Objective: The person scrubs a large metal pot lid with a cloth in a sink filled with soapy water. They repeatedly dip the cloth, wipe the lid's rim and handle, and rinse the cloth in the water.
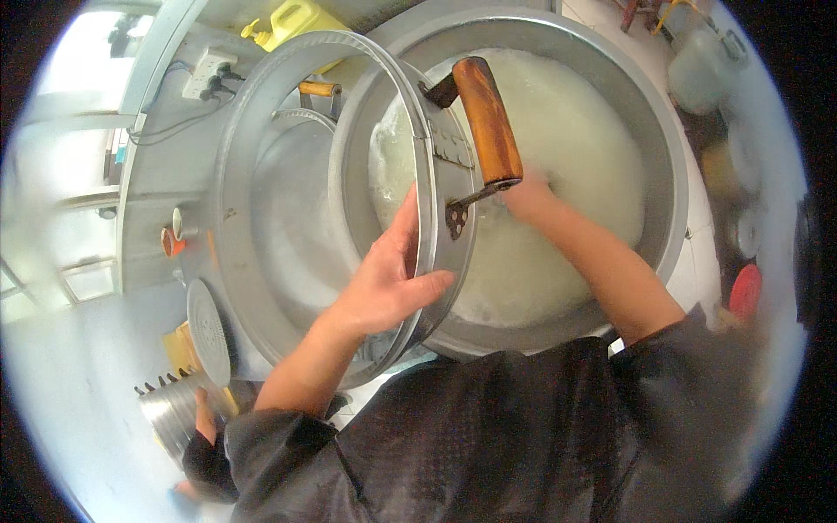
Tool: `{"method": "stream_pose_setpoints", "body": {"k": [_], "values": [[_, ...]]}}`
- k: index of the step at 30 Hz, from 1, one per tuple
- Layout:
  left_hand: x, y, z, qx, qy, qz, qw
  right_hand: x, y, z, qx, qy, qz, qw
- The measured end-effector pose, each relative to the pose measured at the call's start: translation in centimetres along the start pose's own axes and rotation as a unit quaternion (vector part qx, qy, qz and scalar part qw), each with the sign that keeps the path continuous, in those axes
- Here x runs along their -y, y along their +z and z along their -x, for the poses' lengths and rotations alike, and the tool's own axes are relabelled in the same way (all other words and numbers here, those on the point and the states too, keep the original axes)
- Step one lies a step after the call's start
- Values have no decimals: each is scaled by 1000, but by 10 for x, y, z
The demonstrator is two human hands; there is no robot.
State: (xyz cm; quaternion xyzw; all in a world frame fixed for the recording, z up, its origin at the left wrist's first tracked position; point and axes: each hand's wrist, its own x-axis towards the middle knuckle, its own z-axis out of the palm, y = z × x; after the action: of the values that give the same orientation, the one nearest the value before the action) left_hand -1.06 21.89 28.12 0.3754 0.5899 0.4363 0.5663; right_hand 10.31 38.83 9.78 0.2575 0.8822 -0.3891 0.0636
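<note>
A large round metal vessel with a wooden handle (489, 121) stands tilted on its side over the left part of a wide metal basin (654, 98). My left hand (386, 281) grips its metal rim (428, 216), thumb outside and fingers inside. Cloudy, whitish liquid (562, 118) fills the lower part of the basin. My right hand (531, 196) reaches into this liquid near the middle, behind the wooden handle. Its fingers are hidden, so whether they hold anything cannot be seen.
Beyond the basin stands a yellow plastic jug (294, 23). A power strip (208, 72) with plugs and cables is at the upper left. Another wooden handle (319, 89) shows behind the rim. At the lower left, another person's hand (204, 415) touches a ribbed metal pot (173, 418) near a perforated disc (208, 330).
</note>
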Motion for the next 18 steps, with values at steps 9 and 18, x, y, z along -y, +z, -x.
{"method": "stream_pose_setpoints", "body": {"k": [9, 18], "values": [[5, -3, 3, -16, -24, -19, 999, 79, -46, 32, -233, -220, -616, 720], [0, 3, 7, -56, -39, -29, 997, 56, -30, -21, -241, 52, -656, 713]]}}
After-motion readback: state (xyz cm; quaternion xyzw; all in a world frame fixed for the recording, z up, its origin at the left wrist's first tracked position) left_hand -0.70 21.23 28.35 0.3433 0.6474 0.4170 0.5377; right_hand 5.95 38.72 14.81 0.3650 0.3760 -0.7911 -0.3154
